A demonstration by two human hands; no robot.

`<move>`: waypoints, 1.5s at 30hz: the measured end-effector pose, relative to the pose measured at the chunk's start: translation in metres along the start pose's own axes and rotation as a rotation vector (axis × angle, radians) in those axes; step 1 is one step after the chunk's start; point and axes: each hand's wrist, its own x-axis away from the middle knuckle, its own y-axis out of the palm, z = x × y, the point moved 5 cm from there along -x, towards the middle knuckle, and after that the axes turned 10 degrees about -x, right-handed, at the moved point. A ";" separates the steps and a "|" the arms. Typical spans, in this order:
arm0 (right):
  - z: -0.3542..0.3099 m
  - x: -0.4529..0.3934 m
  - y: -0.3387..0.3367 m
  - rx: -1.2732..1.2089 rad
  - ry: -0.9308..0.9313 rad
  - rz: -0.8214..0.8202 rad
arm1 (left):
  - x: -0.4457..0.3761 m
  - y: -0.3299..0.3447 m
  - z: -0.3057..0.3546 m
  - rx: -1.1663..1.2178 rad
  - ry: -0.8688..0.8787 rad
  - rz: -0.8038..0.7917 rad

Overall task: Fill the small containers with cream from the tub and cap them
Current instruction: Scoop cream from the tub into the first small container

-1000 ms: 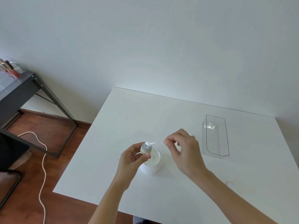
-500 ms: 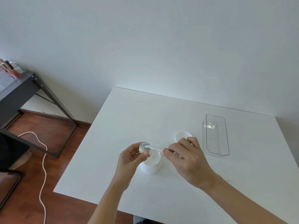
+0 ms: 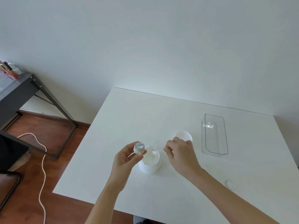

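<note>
My left hand grips a small round container just above the left rim of the open white tub. The container's mouth faces up and shows white cream inside. The tub stands on the table with cream in it. My right hand hovers to the right of the tub, fingers curled in a pinch on a thin white spatula that is almost entirely hidden by them. A small clear cap lies on the table at the right.
The tub's white lid lies behind my right hand. A clear rectangular tray sits at the back right of the white table. A dark desk and a cable on the wood floor are to the left.
The spatula tip was at the small container's mouth; my right hand has drawn back to the right, away from it. My left hand has tipped the container's mouth more towards the camera.
</note>
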 end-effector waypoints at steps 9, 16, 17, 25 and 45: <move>-0.006 -0.023 0.059 0.179 0.020 -0.277 | 0.002 -0.007 -0.001 -0.002 0.007 0.030; 0.016 -0.017 0.042 -0.251 0.360 -0.231 | 0.004 -0.012 -0.004 -0.007 0.003 0.048; 0.020 -0.015 0.039 -0.324 0.422 -0.218 | 0.004 -0.013 -0.004 -0.008 0.001 0.049; 0.035 -0.003 0.010 -0.725 0.658 -0.174 | 0.001 -0.014 -0.007 -0.039 -0.012 0.053; -0.037 0.002 -0.044 -0.309 -0.132 0.239 | -0.003 0.013 0.008 0.014 -0.017 0.003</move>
